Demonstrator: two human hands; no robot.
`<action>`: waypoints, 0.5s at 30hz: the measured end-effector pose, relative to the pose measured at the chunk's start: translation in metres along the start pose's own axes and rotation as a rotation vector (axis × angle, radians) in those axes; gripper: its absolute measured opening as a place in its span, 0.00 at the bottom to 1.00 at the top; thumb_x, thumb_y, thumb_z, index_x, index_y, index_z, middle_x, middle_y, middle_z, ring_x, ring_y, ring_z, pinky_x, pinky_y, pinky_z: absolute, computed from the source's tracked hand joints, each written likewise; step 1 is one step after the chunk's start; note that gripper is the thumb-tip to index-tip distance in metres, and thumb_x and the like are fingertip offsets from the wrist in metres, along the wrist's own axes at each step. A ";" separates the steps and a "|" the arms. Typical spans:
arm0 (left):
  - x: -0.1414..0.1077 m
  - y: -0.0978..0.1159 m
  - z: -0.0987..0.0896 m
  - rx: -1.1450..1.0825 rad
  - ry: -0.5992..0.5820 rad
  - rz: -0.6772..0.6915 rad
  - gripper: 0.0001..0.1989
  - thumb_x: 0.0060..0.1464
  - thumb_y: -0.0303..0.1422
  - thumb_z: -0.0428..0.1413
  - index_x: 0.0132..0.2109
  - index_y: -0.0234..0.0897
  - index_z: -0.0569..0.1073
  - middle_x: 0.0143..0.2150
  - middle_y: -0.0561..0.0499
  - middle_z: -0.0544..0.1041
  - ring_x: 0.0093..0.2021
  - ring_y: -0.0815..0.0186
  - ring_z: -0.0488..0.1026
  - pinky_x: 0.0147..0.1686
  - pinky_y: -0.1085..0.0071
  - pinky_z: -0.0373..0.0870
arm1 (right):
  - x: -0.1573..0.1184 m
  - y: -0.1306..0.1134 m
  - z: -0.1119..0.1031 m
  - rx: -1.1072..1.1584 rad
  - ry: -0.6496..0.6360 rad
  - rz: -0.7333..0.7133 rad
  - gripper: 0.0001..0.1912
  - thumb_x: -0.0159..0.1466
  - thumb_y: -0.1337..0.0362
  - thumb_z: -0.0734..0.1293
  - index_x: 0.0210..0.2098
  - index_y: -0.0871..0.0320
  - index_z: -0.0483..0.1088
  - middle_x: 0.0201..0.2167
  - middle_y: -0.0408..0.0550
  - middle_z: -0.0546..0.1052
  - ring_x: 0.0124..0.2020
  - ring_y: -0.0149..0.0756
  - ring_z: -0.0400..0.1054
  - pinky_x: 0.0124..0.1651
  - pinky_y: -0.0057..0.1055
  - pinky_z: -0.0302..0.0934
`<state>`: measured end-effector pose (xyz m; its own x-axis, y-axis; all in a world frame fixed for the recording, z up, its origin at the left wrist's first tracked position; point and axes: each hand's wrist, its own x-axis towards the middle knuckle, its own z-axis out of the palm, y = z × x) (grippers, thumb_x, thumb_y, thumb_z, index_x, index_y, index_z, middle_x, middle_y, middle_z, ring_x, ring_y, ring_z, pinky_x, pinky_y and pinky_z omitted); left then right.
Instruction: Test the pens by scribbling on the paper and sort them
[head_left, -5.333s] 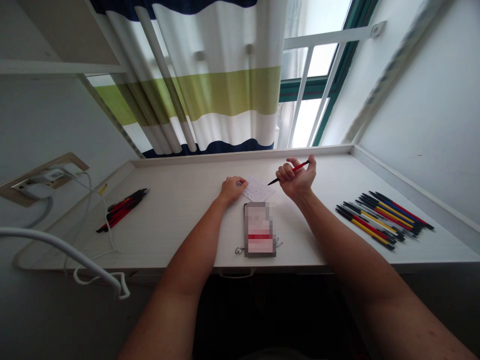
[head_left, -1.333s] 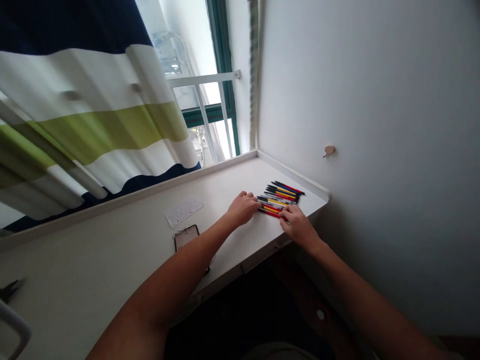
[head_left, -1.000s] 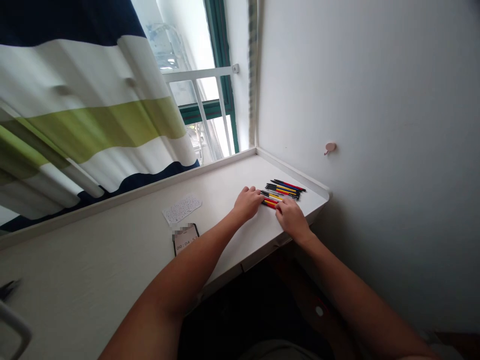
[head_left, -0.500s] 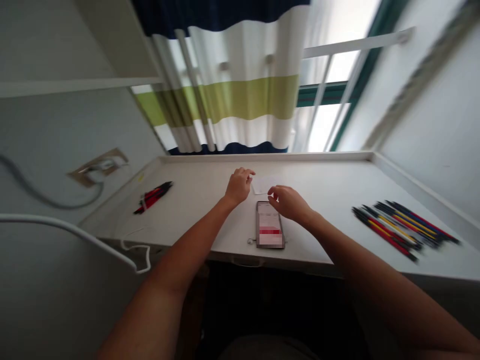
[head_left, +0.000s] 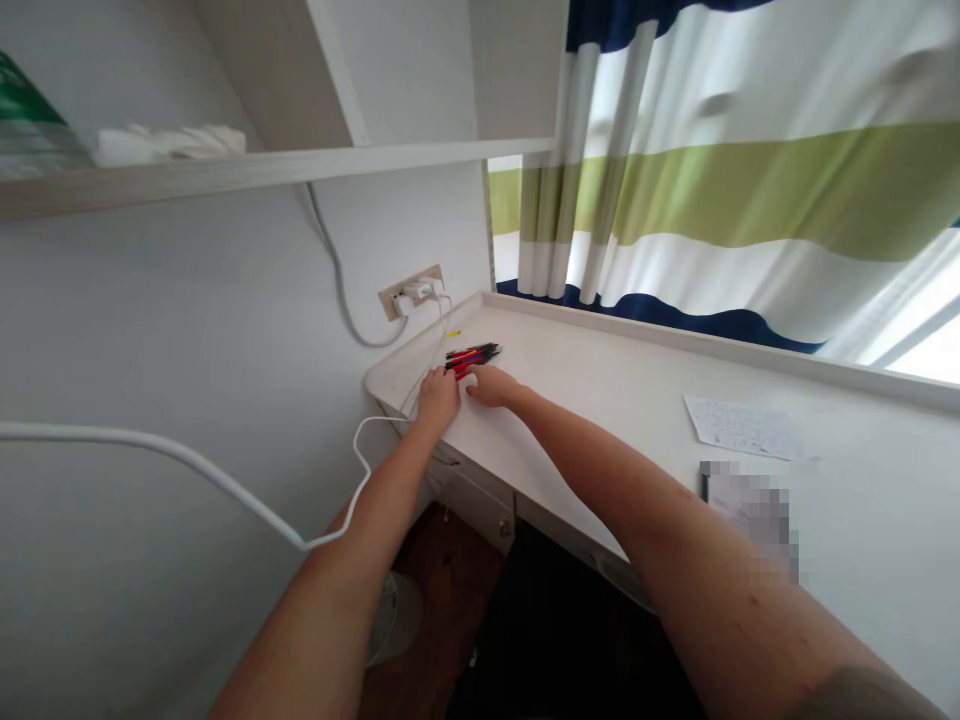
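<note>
A bunch of red and black pens (head_left: 474, 356) lies on the white desk near its left corner. At the near end of the bunch, my left hand (head_left: 439, 396) has its fingers curled on the pens, their tips partly hidden. Just right of it, my right hand (head_left: 491, 386) is at the near side of the bunch, thumb and forefinger apart, close to a red pen. Small size keeps the exact contact there unclear.
A written-on sheet of paper (head_left: 742, 428) lies on the desk (head_left: 585, 370), with a partly blurred-out phone (head_left: 739, 500) nearer me. A white cable (head_left: 187, 462) crosses over my left forearm. Wall sockets (head_left: 412, 290) hold plugs; a shelf (head_left: 285, 165) overhangs the left side.
My view has turned left. Both hands have moved from beside the paper and phone to the pens at the desk's left corner. The pens at the right are out of view.
</note>
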<state>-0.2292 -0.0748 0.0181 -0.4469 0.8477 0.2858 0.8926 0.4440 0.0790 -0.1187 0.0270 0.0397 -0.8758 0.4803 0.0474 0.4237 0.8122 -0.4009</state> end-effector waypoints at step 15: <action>-0.010 0.103 0.021 -0.605 -0.124 -0.017 0.12 0.58 0.22 0.55 0.47 0.29 0.80 0.48 0.32 0.83 0.51 0.49 0.79 0.50 0.60 0.72 | -0.049 0.036 -0.039 0.325 -0.112 0.581 0.14 0.68 0.62 0.67 0.31 0.65 0.78 0.16 0.53 0.75 0.22 0.42 0.73 0.28 0.33 0.67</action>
<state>-0.1346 -0.0314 0.0031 -0.4327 0.8855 0.1693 0.7447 0.2452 0.6208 -0.0511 0.0457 0.0587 -0.5524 0.7579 -0.3470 0.7577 0.2830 -0.5881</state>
